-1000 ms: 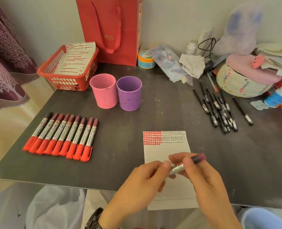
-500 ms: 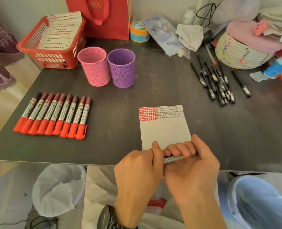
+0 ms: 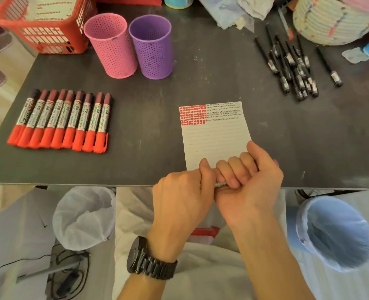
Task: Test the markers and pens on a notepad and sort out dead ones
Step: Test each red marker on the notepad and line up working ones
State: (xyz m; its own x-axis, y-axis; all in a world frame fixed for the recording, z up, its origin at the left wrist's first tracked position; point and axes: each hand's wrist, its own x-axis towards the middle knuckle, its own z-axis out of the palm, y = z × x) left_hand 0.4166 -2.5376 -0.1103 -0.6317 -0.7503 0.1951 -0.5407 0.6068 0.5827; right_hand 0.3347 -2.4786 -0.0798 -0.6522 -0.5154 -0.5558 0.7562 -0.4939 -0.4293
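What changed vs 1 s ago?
The left hand and right hand drew the silver-barrelled marker back to the dark table's near edge and closed round it in fists; only a sliver shows. Lined white notepad, row of red-capped markers, pink mesh cup, purple mesh cup, black pens: unmoved.

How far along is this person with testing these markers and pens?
Some testing looks done: the notepad carries a block of red marks and rows of black scribbles. In hand: the left hand and right hand both grip one marker. Remaining: nine red markers in a row and a pile of black pens; nothing shows above the pink cup or purple cup.
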